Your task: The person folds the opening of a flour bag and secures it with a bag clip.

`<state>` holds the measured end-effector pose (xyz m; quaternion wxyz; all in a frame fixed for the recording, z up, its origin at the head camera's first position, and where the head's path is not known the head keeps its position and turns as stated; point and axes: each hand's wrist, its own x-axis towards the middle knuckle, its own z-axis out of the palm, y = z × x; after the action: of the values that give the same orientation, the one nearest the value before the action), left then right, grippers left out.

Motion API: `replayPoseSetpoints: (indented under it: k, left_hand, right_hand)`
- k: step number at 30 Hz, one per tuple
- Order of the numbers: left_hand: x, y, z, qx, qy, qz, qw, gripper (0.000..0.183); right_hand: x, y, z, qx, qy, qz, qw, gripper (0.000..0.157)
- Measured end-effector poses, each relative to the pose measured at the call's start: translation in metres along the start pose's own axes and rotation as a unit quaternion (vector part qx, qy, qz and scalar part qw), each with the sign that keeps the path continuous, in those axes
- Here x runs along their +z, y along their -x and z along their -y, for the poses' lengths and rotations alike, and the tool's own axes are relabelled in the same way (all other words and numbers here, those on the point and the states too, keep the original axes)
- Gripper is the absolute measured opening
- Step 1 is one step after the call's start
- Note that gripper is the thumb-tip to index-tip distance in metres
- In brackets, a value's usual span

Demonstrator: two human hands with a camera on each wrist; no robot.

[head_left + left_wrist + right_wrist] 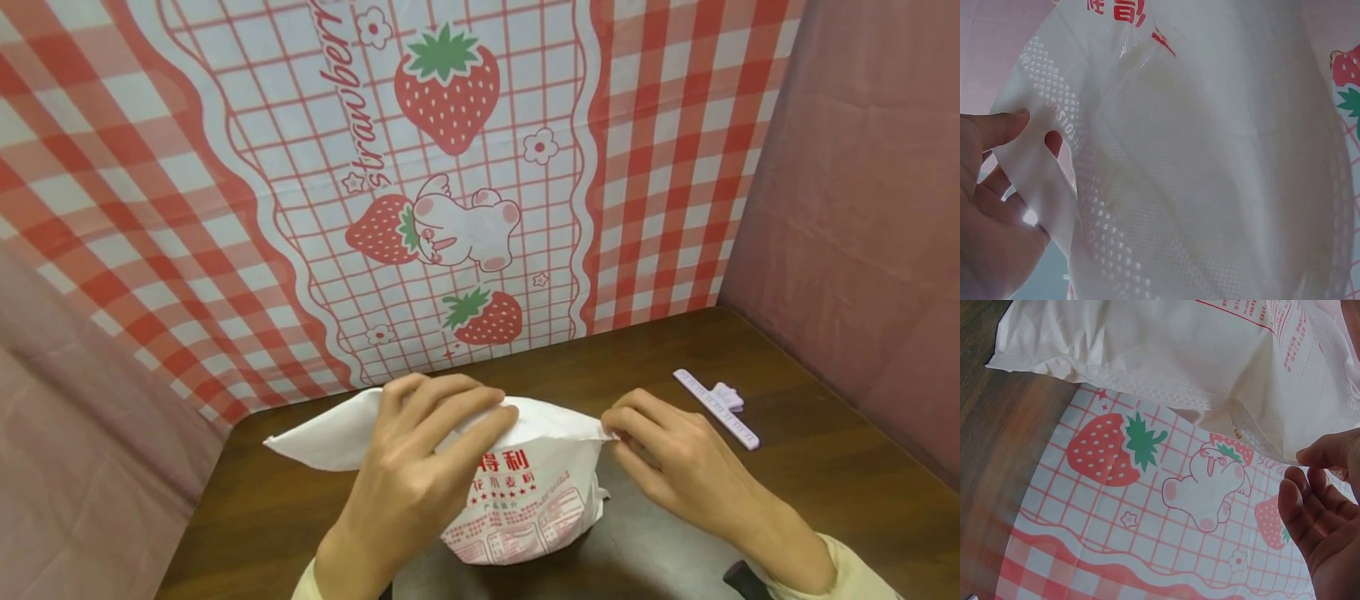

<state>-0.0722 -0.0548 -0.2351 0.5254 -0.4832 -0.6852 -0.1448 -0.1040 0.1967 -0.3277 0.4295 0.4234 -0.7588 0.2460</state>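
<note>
A white flour bag (525, 508) with red print stands in the middle of the table, its upper part folded over to the left. My left hand (416, 475) grips the top of the bag. In the left wrist view, that hand's thumb and fingers pinch the bag's top band (1029, 144) near an oval handle hole. At the right end of the top edge, my right hand (686, 462) pinches the corner between thumb and fingers. The right wrist view shows this pinch at the edge of the bag (1166, 350). The bag's contents are hidden.
A lilac bag clip (716, 408) lies on the brown table (817, 467) to the right. Beneath the bag is a grey surface (652, 542). Near my right wrist sits a dark object (742, 577), partly cut off. A strawberry-patterned cloth (480, 192) hangs behind.
</note>
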Motion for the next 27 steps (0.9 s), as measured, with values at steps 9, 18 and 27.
replayPoseSetpoints:
  k: [9,18,27]
  left_hand:
    - [0.003,0.014,-0.002,-0.005,-0.006,-0.027,0.9996,0.015]
    - [0.002,0.020,-0.003,-0.012,-0.011,-0.024,0.9996,0.017]
    - [-0.002,0.013,-0.005,-0.010,-0.005,-0.025,0.9996,0.019]
  right_hand:
    - [0.001,0.000,-0.001,-0.014,-0.014,-0.003,1.000,0.020]
    - [0.000,0.000,-0.001,-0.016,-0.013,-0.002,1.000,0.019]
    - [-0.002,-0.001,0.000,-0.021,-0.015,-0.003,1.000,0.019]
